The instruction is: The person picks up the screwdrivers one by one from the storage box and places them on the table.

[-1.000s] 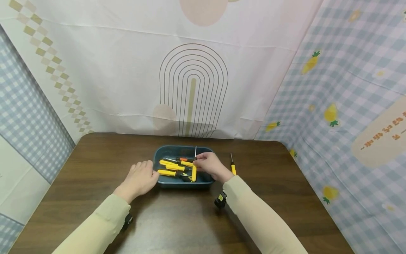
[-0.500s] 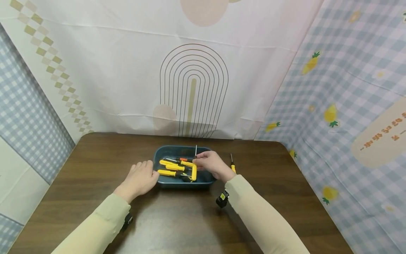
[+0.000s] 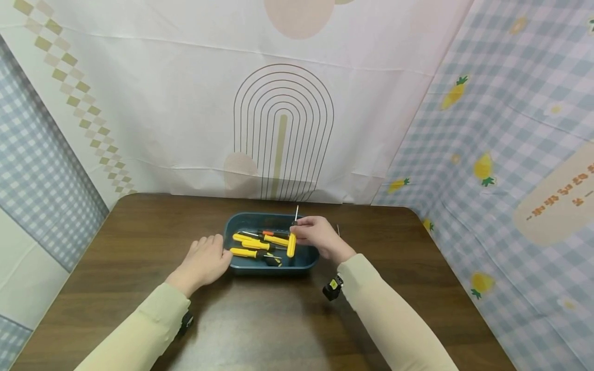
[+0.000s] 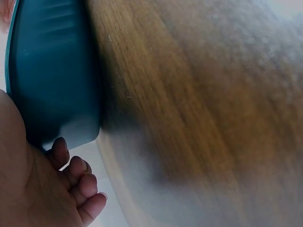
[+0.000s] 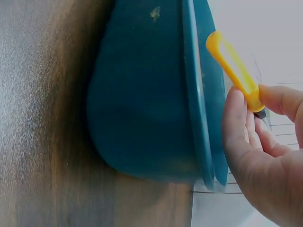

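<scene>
We see the yellow-handled screwdriver (image 3: pixel 291 246) above the right half of the bin, its shaft pointing away past the far rim. Our right hand (image 3: pixel 321 239) pinches it between thumb and fingers near the collar where handle meets shaft, probably because a hold there is firm and keeps our knuckles off the other tools. Below it in the bin (image 3: pixel 278 268), several yellow-handled screwdrivers (image 3: pixel 243 252) lie mostly sideways in a loose heap, likely because the bin is longer that way. A tool with an orange band (image 3: pixel 267 233) lies toward the far wall. At the bin's left end rests our left hand (image 3: pixel 204 260), its thumb at the rim and its fingers bent loosely outside the end wall, seemingly to steady the bin; whether it truly grips the rim, we cannot tell. Right of the bin, a thin metal shaft (image 3: pixel 337 230) shows on the table (image 3: pixel 260 319) behind our right wrist.

Against a second ago, our right hand and its screwdriver are farther right and higher over the bin, and the wrist hides the yellow handle on the table. Our left hand has stayed put.
</scene>
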The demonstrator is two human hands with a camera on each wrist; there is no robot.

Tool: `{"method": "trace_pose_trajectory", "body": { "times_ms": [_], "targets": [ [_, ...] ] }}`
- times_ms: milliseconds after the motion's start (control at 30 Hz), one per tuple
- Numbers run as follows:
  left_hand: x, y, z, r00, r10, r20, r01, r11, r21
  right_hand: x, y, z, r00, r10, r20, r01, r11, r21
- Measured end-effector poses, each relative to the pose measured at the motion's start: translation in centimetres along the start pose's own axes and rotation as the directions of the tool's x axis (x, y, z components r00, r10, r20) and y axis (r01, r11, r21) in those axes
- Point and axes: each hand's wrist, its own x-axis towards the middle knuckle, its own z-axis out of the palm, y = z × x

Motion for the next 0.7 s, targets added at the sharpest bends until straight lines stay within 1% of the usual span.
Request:
{"method": "trace_pose_trajectory", "body": {
  "times_ms": [200,333,467,600,700],
  "targets": [
    [0.0,-0.1,0.1,1.0,-0.001,-0.002,0.001,1.0,-0.006,0.0,0.4,-1.3,1.0,0.009,-0.024,-0.009,1.0,-0.001],
    [0.0,-0.1,0.1,1.0,0.001,-0.002,-0.001,1.0,-0.011,-0.2,0.6,-2.7,0.999,-0.003,-0.048,0.003,1.0,0.001],
    [0.0,-0.1,0.1,1.0,0.003,-0.004,-0.003,1.0,-0.01,-0.6,1.0,-4.6,0.998,0.0,-0.07,0.001,1.0,0.006],
    [0.0,-0.1,0.2,1.0,0.002,-0.009,-0.002,1.0,-0.008,-1.0,1.5,-7.0,0.995,0.016,-0.1,-0.015,1.0,0.005],
    [0.0,-0.2,0.3,1.0,-0.001,-0.011,0.001,1.0,-0.007,-1.2,2.1,-8.7,0.992,0.025,-0.126,-0.028,0.999,-0.022]
  ]
}}
